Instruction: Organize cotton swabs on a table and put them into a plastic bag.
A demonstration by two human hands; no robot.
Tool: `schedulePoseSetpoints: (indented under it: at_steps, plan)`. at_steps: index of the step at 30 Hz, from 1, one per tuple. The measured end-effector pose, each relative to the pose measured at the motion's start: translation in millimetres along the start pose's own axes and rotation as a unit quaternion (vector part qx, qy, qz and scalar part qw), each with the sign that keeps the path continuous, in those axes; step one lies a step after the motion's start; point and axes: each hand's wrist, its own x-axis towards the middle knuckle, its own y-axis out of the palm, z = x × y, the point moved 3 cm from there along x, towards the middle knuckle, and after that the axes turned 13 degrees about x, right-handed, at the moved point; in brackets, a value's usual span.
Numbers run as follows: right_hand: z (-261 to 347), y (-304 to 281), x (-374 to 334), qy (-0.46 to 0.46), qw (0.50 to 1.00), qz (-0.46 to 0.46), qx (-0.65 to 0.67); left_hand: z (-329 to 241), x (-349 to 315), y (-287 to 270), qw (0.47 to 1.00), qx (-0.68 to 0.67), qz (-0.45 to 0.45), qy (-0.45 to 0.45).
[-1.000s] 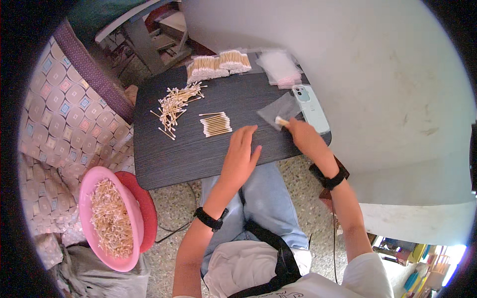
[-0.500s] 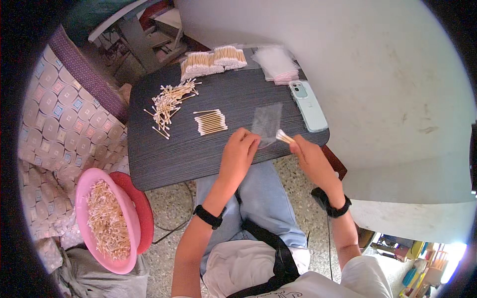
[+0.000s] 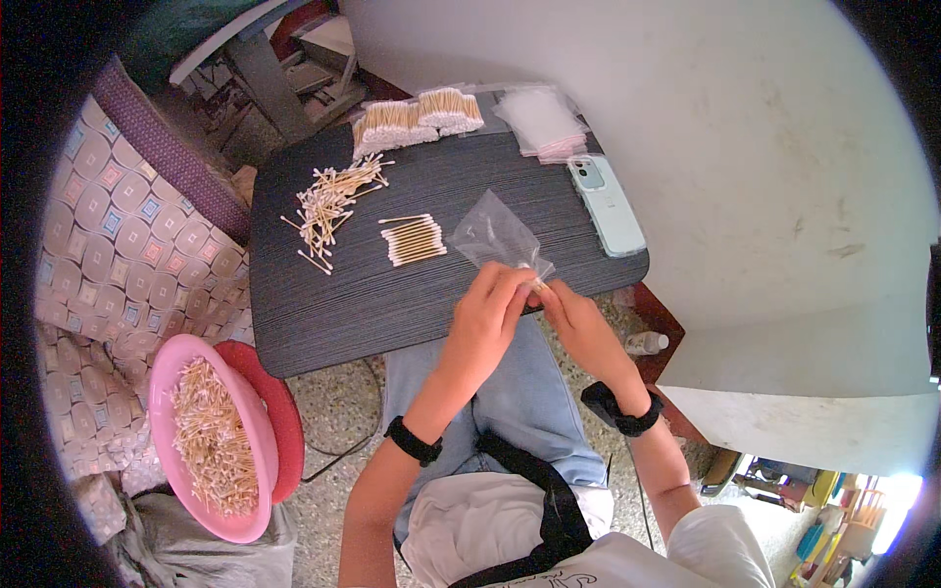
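While you sit with the dark table [image 3: 392, 294] across your knees, it fills the middle of the frame, and at lower left a pink basin [image 3: 211, 441] heaped with cotton swabs rests on a red one [image 3: 284, 421]. Along the table's upper edge lie two packed bundles of swabs [image 3: 417, 120], with a stack of clear bags [image 3: 539, 122] beside them at upper centre. A pale phone [image 3: 608, 204] lies along the table's right side, close to the rim. Left of centre sits a loose scatter of swabs [image 3: 328, 206], and just right of it a small neat row of swabs [image 3: 414, 240].

Your left hand [image 3: 490, 314] and right hand [image 3: 578, 318] meet at the table's near edge, fingertips pinched together on the mouth of a clear bag [image 3: 495, 235] — its body lies flat on the table, pointing up and away from you. A swab tip seems to show between your fingers, though it is too small to be sure.

Watch the bag mouth: the film looks thin and slippery, so a loose pinch could let it close or slide off the edge onto your lap. The neat row lies near your wrists — a careless sweep could scatter it.
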Motion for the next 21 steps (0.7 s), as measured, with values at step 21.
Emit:
schedulePoseSetpoints:
  at_steps: [21]
  plan:
    - [21,1,6,0.030,0.991,0.106,-0.073,-16,17,-50,0.976,0.201,-0.004,0.085]
